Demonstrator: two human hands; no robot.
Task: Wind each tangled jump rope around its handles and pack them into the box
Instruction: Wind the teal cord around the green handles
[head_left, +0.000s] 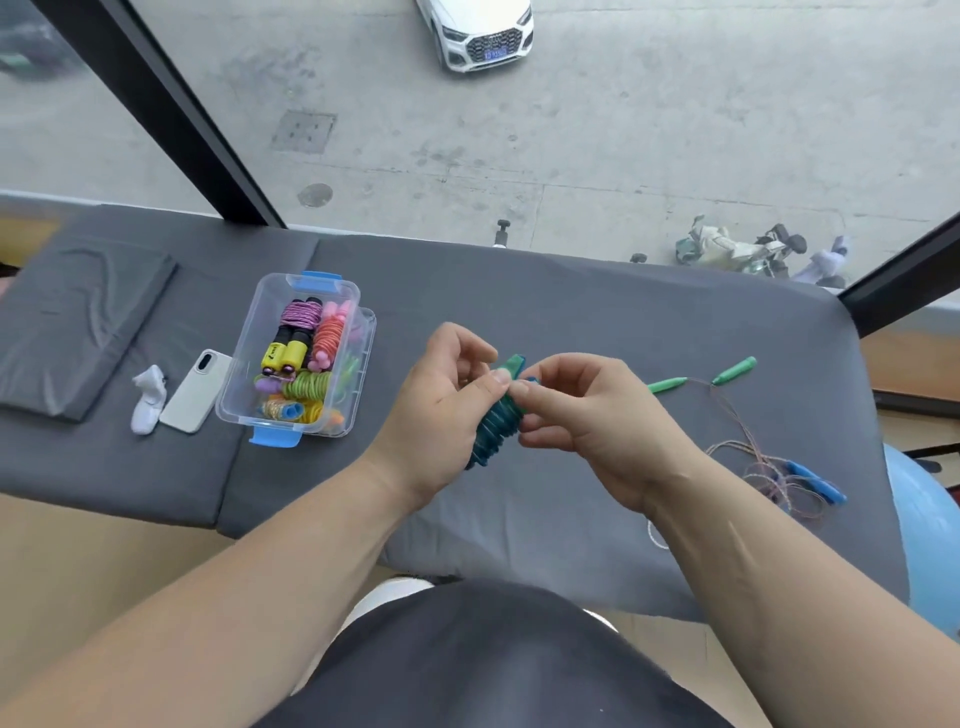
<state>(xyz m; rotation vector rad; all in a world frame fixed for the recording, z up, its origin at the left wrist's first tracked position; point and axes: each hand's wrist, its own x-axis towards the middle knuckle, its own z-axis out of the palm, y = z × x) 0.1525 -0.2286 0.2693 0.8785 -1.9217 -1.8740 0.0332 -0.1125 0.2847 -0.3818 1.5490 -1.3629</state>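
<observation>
From the head view, both hands meet over the middle of the gray padded bench (571, 306). The left hand (441, 400) curls round a teal jump rope (496, 428), whose cord is coiled in tight turns around its handles, and holds the bundle tilted above the bench. The right hand (602, 415) pinches the upper end of the same bundle between thumb and fingertips, just beside the left thumb.

To the left stands a clear plastic box (232, 387) with blue latches, lid off. It holds several wound ropes: a purple rope on black and yellow handles (296, 332), a pink-handled orange rope (330, 335), a lime green rope (309, 385) and a yellow one at the near end.

Right of the hands, a green-handled rope (667, 385) lies loose on the bench, its thin cord running toward a tangle near a blue-handled rope (815, 480) by the bench's right edge.

Left of the box lie a white phone (197, 392), face down, and a white sock (148, 397). A folded gray mat (78, 322) lies at the far left. A blue exercise ball (930, 525) shows beyond the right edge, and a white car (483, 31) stands outside the window.
</observation>
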